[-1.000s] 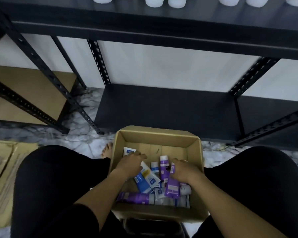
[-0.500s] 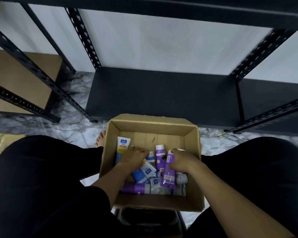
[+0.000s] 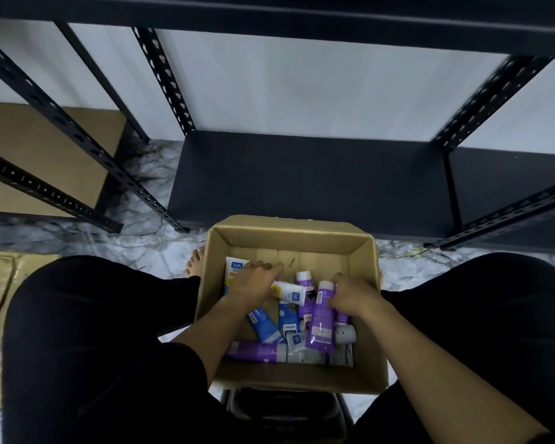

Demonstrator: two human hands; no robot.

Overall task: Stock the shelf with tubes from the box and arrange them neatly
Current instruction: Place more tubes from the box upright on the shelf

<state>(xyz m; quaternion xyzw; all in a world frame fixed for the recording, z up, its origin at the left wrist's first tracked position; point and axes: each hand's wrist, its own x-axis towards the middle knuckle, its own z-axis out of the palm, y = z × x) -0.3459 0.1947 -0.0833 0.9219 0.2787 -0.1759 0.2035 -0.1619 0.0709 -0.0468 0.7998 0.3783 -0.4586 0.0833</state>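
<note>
Tubes (image 3: 289, 328) heaped loose in the open cardboard box (image 3: 293, 378), wedged between the knees on the floor, within reach of the bare dark shelf (image 3: 302, 177) just beyond. Purple tube (image 3: 321, 318) clamped in the right hand (image 3: 353, 296), grip curled round its upper end, probably for lifting out. Left hand (image 3: 253, 283) spread flat over a white tube (image 3: 287, 292), grip relaxed, touching, apparently not yet holding.

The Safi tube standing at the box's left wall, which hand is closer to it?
Left. The left hand lies right beside the Safi tube, partly over it; the right hand grips a purple tube across the box.
</note>
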